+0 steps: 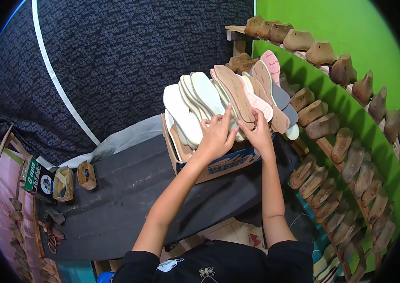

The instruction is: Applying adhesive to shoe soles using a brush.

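A cardboard box (pixel 230 166) on the dark table is packed with shoe insoles standing on end. White insoles (pixel 177 106) fill its left side; tan, pink and grey ones lean at the right. My left hand (pixel 217 136) rests against the white insoles with its fingers apart, the index fingertip at the edge of a tan insole (pixel 234 92). My right hand (pixel 259 136) pinches the lower end of that tan insole between thumb and fingers. Beside it lie a pink-and-white insole (pixel 260 104) and another tan insole (pixel 280 120).
Wooden shoe lasts (pixel 321 53) line sloping racks along the green wall at right. On the table's left stand a green-and-black tin (pixel 37 177) and two small cut-open containers (pixel 86 175), with red-handled scissors (pixel 52 243) nearby. A dark patterned curtain (pixel 138 61) hangs behind.
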`<action>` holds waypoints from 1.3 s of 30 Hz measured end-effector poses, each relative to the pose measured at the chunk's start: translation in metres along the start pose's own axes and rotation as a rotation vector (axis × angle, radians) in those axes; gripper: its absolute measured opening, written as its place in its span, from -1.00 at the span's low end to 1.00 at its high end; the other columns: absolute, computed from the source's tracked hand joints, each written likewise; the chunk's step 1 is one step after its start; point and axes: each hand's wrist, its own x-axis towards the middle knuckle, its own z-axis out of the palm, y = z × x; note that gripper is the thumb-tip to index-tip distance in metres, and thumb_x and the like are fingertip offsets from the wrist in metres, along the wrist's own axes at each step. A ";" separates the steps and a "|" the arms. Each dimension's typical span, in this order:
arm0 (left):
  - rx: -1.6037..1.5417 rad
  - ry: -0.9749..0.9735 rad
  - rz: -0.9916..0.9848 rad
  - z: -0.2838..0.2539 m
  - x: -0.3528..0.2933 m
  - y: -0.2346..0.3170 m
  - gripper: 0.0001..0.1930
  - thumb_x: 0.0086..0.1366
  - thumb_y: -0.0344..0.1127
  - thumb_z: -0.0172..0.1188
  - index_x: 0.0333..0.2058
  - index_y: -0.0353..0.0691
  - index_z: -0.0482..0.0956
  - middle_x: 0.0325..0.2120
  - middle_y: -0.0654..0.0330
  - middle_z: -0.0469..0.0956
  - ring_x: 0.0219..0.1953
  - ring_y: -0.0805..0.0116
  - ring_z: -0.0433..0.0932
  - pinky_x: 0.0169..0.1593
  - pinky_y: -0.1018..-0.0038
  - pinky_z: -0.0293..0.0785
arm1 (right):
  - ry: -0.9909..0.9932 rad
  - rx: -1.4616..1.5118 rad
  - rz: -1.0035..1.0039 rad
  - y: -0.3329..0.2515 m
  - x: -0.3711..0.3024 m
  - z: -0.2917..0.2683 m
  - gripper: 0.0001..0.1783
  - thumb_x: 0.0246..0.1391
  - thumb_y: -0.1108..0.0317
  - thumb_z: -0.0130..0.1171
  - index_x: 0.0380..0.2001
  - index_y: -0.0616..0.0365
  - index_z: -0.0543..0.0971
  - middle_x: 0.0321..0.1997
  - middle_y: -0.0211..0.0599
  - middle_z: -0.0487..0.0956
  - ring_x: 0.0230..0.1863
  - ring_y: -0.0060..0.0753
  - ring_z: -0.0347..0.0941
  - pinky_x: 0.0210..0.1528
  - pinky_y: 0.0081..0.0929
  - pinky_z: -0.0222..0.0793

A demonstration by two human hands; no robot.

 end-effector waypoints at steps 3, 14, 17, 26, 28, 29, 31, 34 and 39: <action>-0.069 0.072 -0.033 0.003 0.008 0.001 -0.38 0.08 -0.25 -0.04 0.08 -0.34 -0.03 -0.27 0.11 0.45 -0.16 0.23 0.30 -0.13 0.20 -0.03 | 0.015 0.063 -0.006 0.005 0.001 0.000 -0.37 -0.26 0.18 0.24 -0.16 0.31 0.25 -0.17 0.08 0.36 -0.11 -0.08 0.29 -0.09 -0.34 0.21; -0.091 0.082 -0.165 0.007 0.044 0.005 -0.46 0.07 -0.25 -0.04 0.03 -0.34 0.09 -0.49 0.10 0.51 -0.28 0.15 0.39 -0.18 0.21 -0.02 | 0.035 0.069 0.009 -0.005 0.009 -0.003 -0.42 -0.26 0.22 0.24 -0.17 0.23 0.27 -0.26 -0.01 0.42 -0.27 -0.18 0.39 -0.24 -0.39 0.30; -0.100 0.073 -0.168 0.009 0.044 0.004 -0.47 0.08 -0.23 -0.06 0.02 -0.33 0.11 -0.47 0.09 0.52 -0.28 0.15 0.39 -0.19 0.22 -0.02 | 0.051 0.102 0.090 -0.005 0.009 -0.003 -0.45 -0.24 0.25 0.22 -0.17 0.23 0.28 -0.28 -0.04 0.43 -0.26 -0.25 0.39 -0.24 -0.41 0.31; -0.123 0.139 -0.230 0.012 0.046 0.003 -0.48 0.12 -0.17 -0.08 -0.01 -0.41 0.17 -0.48 0.07 0.51 -0.29 0.14 0.41 -0.15 0.26 0.03 | 0.210 0.378 0.058 -0.040 -0.007 -0.019 -0.32 -0.20 0.40 0.16 0.04 0.21 0.13 -0.06 -0.14 0.31 -0.07 -0.41 0.25 -0.06 -0.51 0.16; -0.174 0.183 -0.251 0.012 0.047 0.003 -0.47 0.12 -0.18 -0.08 -0.01 -0.44 0.15 -0.48 0.06 0.51 -0.29 0.15 0.42 -0.15 0.29 0.09 | 0.227 0.283 -0.010 -0.039 -0.019 -0.016 -0.31 -0.22 0.43 0.16 0.04 0.21 0.14 -0.04 -0.14 0.29 -0.03 -0.40 0.22 -0.02 -0.50 0.12; -0.354 0.220 -0.261 0.011 0.048 0.005 -0.46 0.14 -0.19 -0.09 0.02 -0.45 0.09 -0.46 0.06 0.50 -0.30 0.20 0.42 -0.17 0.37 0.17 | 0.243 0.187 -0.078 -0.039 -0.024 -0.015 -0.30 -0.24 0.45 0.17 0.04 0.21 0.15 -0.01 -0.14 0.27 0.00 -0.39 0.20 0.01 -0.49 0.09; -0.534 0.259 -0.272 0.008 0.047 0.005 -0.44 0.16 -0.21 -0.09 0.04 -0.47 0.03 -0.45 0.06 0.49 -0.31 0.25 0.43 -0.19 0.44 0.24 | 0.277 0.174 -0.104 -0.042 -0.034 -0.013 -0.30 -0.32 0.49 0.19 0.00 0.22 0.20 0.01 -0.16 0.28 0.02 -0.24 0.18 0.04 -0.40 0.07; -0.891 0.380 -0.250 -0.004 0.039 0.010 -0.44 0.22 -0.29 -0.15 0.09 -0.46 -0.13 -0.37 0.13 0.42 -0.36 0.49 0.36 -0.22 0.61 0.28 | 0.291 0.161 -0.167 -0.042 -0.048 -0.012 -0.27 -0.35 0.49 0.22 0.00 0.20 0.20 0.02 -0.20 0.27 0.03 -0.25 0.16 0.06 -0.40 0.03; -0.928 0.516 -0.225 -0.054 -0.002 0.010 -0.53 0.25 -0.19 -0.23 0.05 -0.38 0.07 -0.32 0.14 0.44 -0.29 0.49 0.40 -0.20 0.61 0.24 | 0.244 0.253 -0.252 -0.055 -0.070 0.001 -0.28 -0.37 0.49 0.23 -0.02 0.19 0.21 0.04 -0.13 0.26 0.04 -0.19 0.16 0.06 -0.37 0.03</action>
